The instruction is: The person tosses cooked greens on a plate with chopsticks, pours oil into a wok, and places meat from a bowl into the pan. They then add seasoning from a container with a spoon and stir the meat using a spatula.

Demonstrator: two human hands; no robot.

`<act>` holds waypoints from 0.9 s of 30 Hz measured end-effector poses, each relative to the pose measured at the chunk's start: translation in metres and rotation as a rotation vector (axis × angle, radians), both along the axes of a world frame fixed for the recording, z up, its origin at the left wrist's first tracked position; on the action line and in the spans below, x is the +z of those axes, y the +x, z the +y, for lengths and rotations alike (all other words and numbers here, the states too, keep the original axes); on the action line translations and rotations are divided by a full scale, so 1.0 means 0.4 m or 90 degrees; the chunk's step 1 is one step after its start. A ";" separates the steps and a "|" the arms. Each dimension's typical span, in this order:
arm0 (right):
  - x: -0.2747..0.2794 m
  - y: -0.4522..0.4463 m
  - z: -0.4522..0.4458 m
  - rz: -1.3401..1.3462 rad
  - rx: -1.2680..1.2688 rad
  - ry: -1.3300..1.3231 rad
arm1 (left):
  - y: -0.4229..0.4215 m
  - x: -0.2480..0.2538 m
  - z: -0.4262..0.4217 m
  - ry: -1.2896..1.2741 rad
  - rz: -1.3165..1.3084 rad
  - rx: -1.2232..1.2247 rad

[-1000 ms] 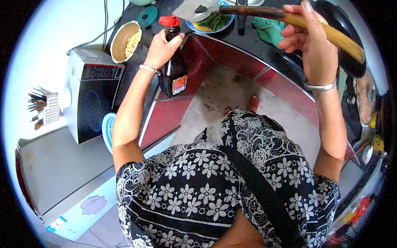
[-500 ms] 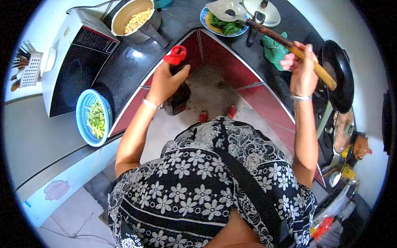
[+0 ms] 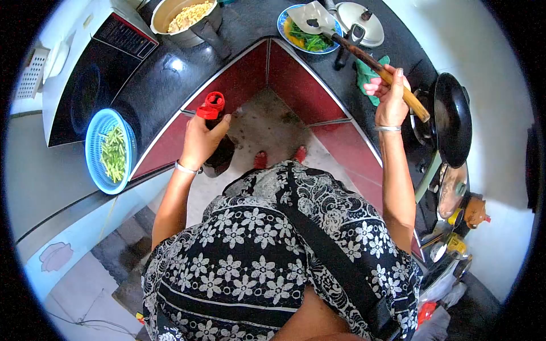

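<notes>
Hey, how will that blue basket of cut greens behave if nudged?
The blue basket is probably light and flexible, as it looks like openwork plastic. Its cut greens lie loose, so may shift. Near the edge of the counter, it could tip off.

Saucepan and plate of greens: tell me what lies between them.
Just bare black countertop between the saucepan and the plate of greens, in the head view.
</notes>
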State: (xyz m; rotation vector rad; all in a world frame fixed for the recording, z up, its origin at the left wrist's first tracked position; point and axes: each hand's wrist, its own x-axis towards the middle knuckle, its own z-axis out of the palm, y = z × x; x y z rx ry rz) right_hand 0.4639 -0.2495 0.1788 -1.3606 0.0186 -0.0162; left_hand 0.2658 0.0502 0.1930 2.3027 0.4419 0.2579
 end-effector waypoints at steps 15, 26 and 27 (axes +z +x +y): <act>-0.036 -0.013 0.009 -0.021 0.015 -0.050 | -0.015 -0.020 0.041 -0.051 0.021 0.012; -0.039 -0.023 0.012 -0.030 0.014 -0.063 | -0.017 -0.034 0.053 -0.058 0.002 0.009; -0.037 -0.024 0.013 -0.030 0.013 -0.063 | -0.018 -0.037 0.054 -0.055 -0.005 0.008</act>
